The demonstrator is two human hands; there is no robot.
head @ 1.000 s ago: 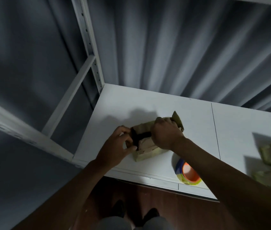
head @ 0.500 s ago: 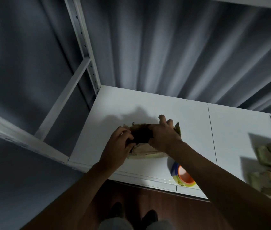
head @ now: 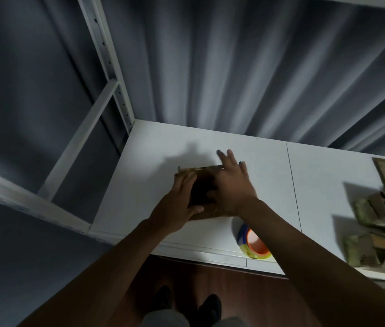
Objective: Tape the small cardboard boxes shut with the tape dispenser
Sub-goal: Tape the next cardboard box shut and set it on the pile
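A small brown cardboard box (head: 199, 172) lies on the white shelf board (head: 153, 159), mostly covered by both hands. My left hand (head: 179, 204) holds its left side, fingers laid over the top and thumb round the near edge. My right hand (head: 231, 185) presses flat on the box's right part, fingers straight and spread past the far edge. Between the hands the box shows a dark patch (head: 201, 188). A tape roll (head: 254, 243) with an orange core and yellow and blue sides stands near the front edge, partly behind my right forearm.
A loose pile of other small cardboard boxes (head: 380, 223) lies at the right end of the shelf. A white metal upright (head: 106, 67) and brace rise at the left back corner. Grey curtain hangs behind. My feet stand on the dark floor below.
My right hand has opened and slid forward over the box, its fingers now straight and spread. The raised flap at the box's right has gone down. The left hand has shifted onto the box's left side.
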